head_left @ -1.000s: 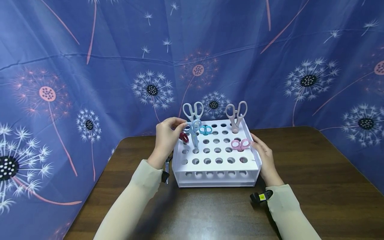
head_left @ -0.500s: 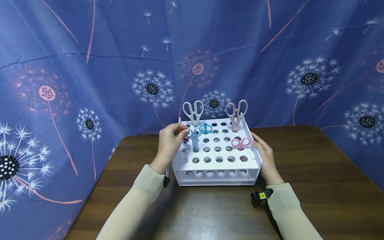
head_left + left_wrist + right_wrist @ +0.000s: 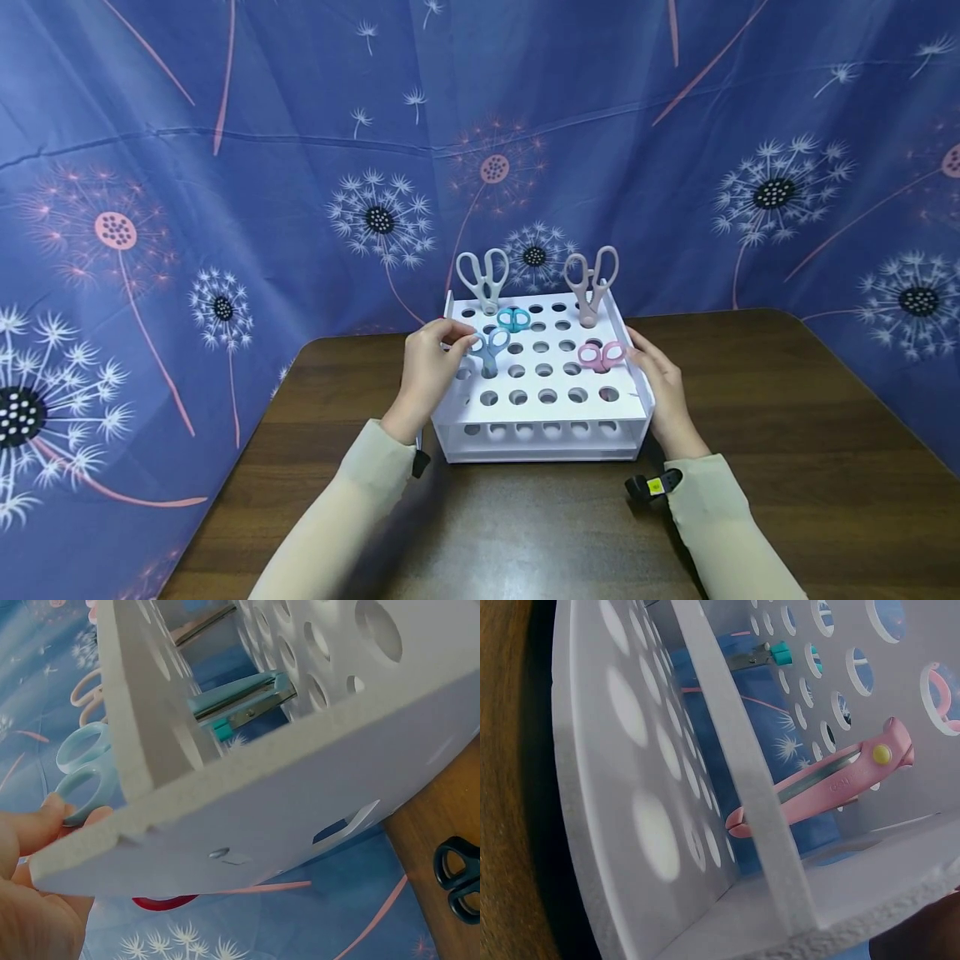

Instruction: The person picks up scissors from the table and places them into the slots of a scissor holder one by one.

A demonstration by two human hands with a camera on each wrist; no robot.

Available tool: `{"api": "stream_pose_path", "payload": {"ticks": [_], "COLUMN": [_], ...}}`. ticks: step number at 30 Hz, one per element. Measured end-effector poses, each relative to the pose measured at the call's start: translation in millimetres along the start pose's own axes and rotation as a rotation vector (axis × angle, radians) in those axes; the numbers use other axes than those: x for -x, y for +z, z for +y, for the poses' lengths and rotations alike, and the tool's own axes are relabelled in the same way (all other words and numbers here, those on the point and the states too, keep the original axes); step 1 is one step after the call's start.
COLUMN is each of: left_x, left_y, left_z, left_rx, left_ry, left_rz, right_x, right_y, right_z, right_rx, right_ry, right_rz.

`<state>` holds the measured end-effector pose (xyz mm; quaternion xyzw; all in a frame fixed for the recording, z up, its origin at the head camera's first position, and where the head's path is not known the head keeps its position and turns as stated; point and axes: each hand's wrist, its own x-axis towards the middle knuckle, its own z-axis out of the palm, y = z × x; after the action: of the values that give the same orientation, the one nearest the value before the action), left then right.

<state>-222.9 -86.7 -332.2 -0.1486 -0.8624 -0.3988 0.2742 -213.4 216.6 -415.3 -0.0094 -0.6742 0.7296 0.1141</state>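
Observation:
In the head view my left hand [image 3: 429, 375] pinches one handle loop of the light blue scissors [image 3: 489, 353], which stand blades down in a hole of the white rack [image 3: 532, 415]. Their loops [image 3: 84, 780] also show at the fingertips in the left wrist view, beside the rack's side panel. My right hand [image 3: 663, 400] grips the rack's right side panel, thumb over its edge. Small pink scissors [image 3: 602, 357] sit in a hole near that thumb; their pink blade cover [image 3: 832, 784] shows inside the rack in the right wrist view. Teal scissors [image 3: 513, 319] stand just behind the light blue pair.
Pale green scissors [image 3: 486, 282] and beige-pink scissors [image 3: 592, 287] rise from the rack's back row. A red curved piece [image 3: 163, 902] peeks out below the side panel. Black-handled scissors [image 3: 459, 877] lie on the wooden table [image 3: 787, 400]. A patterned blue cloth [image 3: 285, 200] hangs behind.
My left hand has lowered the light blue scissors into a hole, moving slightly right and nearer. The red handle beside it is now hidden by the hand. My right hand stays put.

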Motion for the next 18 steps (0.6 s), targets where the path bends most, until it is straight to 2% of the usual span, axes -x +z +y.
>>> {"api": "stream_pose_path", "payload": {"ticks": [18], "left_x": [3.9], "left_y": [5.0], "left_z": [-4.2], "left_rx": [-0.037], "left_ry": [-0.021], "left_rz": [-0.057], "right_x": [-0.1], "right_y": [-0.4], "right_z": [-0.2], "right_rx": [-0.011], "right_ry": [-0.001], "right_rz": [0.004]}}
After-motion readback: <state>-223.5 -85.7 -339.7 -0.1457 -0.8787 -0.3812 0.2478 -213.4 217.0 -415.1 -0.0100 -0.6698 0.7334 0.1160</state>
